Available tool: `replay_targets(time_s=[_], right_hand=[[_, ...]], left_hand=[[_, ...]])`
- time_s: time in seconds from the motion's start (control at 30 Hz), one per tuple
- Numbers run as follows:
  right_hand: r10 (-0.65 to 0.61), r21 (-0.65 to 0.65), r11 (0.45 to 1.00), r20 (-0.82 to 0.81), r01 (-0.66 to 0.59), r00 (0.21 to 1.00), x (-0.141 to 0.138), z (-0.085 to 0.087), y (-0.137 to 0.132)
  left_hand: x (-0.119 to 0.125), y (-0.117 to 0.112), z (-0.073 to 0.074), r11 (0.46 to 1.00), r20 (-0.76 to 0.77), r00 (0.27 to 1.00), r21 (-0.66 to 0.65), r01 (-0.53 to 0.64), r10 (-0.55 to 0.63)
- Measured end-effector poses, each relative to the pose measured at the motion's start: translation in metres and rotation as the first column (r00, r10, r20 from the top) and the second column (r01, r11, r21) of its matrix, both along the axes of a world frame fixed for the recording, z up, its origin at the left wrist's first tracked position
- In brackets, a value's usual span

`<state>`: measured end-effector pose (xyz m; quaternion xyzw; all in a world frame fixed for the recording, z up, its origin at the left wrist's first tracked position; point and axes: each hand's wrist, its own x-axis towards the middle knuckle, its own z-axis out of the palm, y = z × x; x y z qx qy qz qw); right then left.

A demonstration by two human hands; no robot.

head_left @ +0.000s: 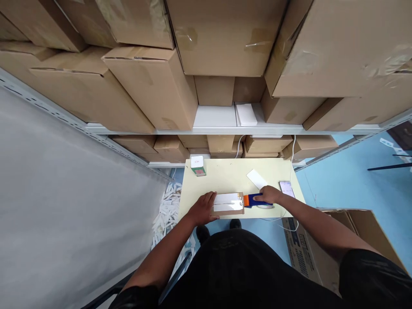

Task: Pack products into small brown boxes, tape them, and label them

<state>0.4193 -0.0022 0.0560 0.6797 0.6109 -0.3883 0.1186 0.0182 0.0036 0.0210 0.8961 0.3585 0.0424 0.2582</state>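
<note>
A small cardboard box (pixel 228 209) with a white top lies near the front edge of the table. My left hand (pixel 206 207) grips its left end, the thumb at the near side and the fingers at the far side. My right hand (pixel 269 195) is closed around a blue tape dispenser (pixel 257 200) with an orange front. The orange front meets the right end of the box, where a shiny patch shows on top. Part of a roll is visible below my right hand. Behind it lies a white card (pixel 256 178).
The cream table (pixel 222 171) bears a white-and-green carton (pixel 198 166) and a phone (pixel 286 189) with a cable. Shelves of cardboard boxes (pixel 151 86) stand beyond. Paper strips (pixel 167 210) litter the floor at left; a large open carton (pixel 357 227) stands at right.
</note>
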Motion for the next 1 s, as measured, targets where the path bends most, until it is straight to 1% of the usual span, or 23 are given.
replay_targets(time_s=[0.1, 0.17, 0.23, 0.3, 0.37, 0.4, 0.43, 0.47, 0.5, 0.53, 0.57, 0.6, 0.67, 0.7, 0.73, 0.77, 0.8, 0.83, 0.87, 0.9, 0.97, 1.0], right_hand=[[-0.077, -0.058, 0.995, 0.087, 0.082, 0.993, -0.013, -0.017, 0.000], [-0.168, -0.064, 0.983, 0.063, 0.172, 0.984, -0.018, -0.024, -0.010], [-0.261, 0.018, 0.965, 0.046, 0.260, 0.964, -0.019, -0.027, -0.028], [-0.308, 0.165, 0.941, 0.061, 0.294, 0.950, -0.019, -0.030, -0.048], [-0.297, 0.312, 0.917, 0.115, 0.249, 0.948, -0.022, -0.035, -0.066], [-0.273, 0.380, 0.904, 0.154, 0.198, 0.950, -0.025, -0.039, -0.073], [-0.244, 0.440, 0.887, 0.198, 0.137, 0.949, -0.029, -0.044, -0.078], [-0.216, 0.484, 0.871, 0.236, 0.078, 0.947, -0.034, -0.050, -0.081], [-0.195, 0.512, 0.858, 0.265, 0.033, 0.944, -0.040, -0.056, -0.082], [-0.178, 0.522, 0.853, 0.285, 0.004, 0.942, -0.045, -0.063, -0.082], [-0.164, 0.514, 0.858, 0.298, -0.013, 0.940, -0.050, -0.069, -0.082], [-0.153, 0.496, 0.868, 0.306, -0.021, 0.940, -0.055, -0.073, -0.081], [-0.149, 0.467, 0.884, 0.306, -0.012, 0.940, -0.061, -0.078, -0.080], [-0.174, 0.473, 0.881, 0.296, 0.014, 0.939, -0.064, -0.077, -0.079], [-0.218, 0.499, 0.865, 0.273, 0.056, 0.937, -0.066, -0.075, -0.079], [-0.273, 0.539, 0.835, 0.227, 0.113, 0.935, -0.068, -0.071, -0.079], [-0.322, 0.571, 0.800, 0.149, 0.184, 0.935, -0.071, -0.065, -0.079], [-0.356, 0.570, 0.775, 0.039, 0.272, 0.934, -0.075, -0.059, -0.078], [-0.380, 0.520, 0.770, -0.092, 0.370, 0.921, -0.080, -0.052, -0.077], [-0.395, 0.425, 0.782, -0.229, 0.457, 0.890, -0.085, -0.045, -0.076], [-0.421, 0.214, 0.807, -0.443, 0.550, 0.791, -0.097, -0.032, -0.073], [-0.436, 0.160, 0.801, -0.505, 0.577, 0.745, -0.102, -0.026, -0.072]], left_hand=[[-0.002, 0.000, 0.001, 0.999, 0.014, 1.000, -0.032, -0.022, 0.022], [-0.003, -0.001, 0.003, 0.998, 0.044, 0.998, -0.061, -0.033, 0.036], [-0.003, -0.002, 0.005, 0.995, 0.098, 0.994, -0.089, -0.045, 0.054], [-0.001, -0.004, 0.005, 0.991, 0.162, 0.982, -0.112, -0.076, 0.093], [0.003, -0.008, 0.004, 0.980, 0.212, 0.960, -0.118, -0.160, 0.182], [0.006, -0.010, 0.003, 0.966, 0.223, 0.942, -0.119, -0.230, 0.252], [0.008, -0.013, 0.002, 0.941, 0.220, 0.916, -0.120, -0.317, 0.336], [0.009, -0.015, 0.000, 0.904, 0.203, 0.881, -0.126, -0.409, 0.427], [0.011, -0.018, -0.001, 0.861, 0.174, 0.844, -0.138, -0.489, 0.507], [0.012, -0.020, -0.001, 0.825, 0.139, 0.815, -0.161, -0.542, 0.563], [0.012, -0.023, -0.001, 0.803, 0.102, 0.802, -0.191, -0.565, 0.588], [0.012, -0.025, -0.001, 0.796, 0.069, 0.805, -0.225, -0.562, 0.589], [0.011, -0.029, 0.001, 0.809, 0.025, 0.837, -0.275, -0.519, 0.546], [0.011, -0.031, 0.002, 0.818, 0.012, 0.851, -0.283, -0.501, 0.526], [0.011, -0.033, 0.004, 0.824, 0.004, 0.859, -0.283, -0.491, 0.513], [0.011, -0.035, 0.005, 0.829, 0.003, 0.862, -0.278, -0.486, 0.506], [0.011, -0.037, 0.006, 0.833, 0.008, 0.865, -0.275, -0.481, 0.502], [0.011, -0.039, 0.007, 0.837, 0.019, 0.869, -0.279, -0.471, 0.495], [0.011, -0.042, 0.008, 0.842, 0.033, 0.874, -0.288, -0.456, 0.485], [0.010, -0.044, 0.008, 0.849, 0.052, 0.881, -0.297, -0.436, 0.471], [0.006, -0.050, 0.009, 0.868, 0.107, 0.890, -0.299, -0.395, 0.442], [0.004, -0.053, 0.008, 0.877, 0.141, 0.891, -0.293, -0.380, 0.432]])
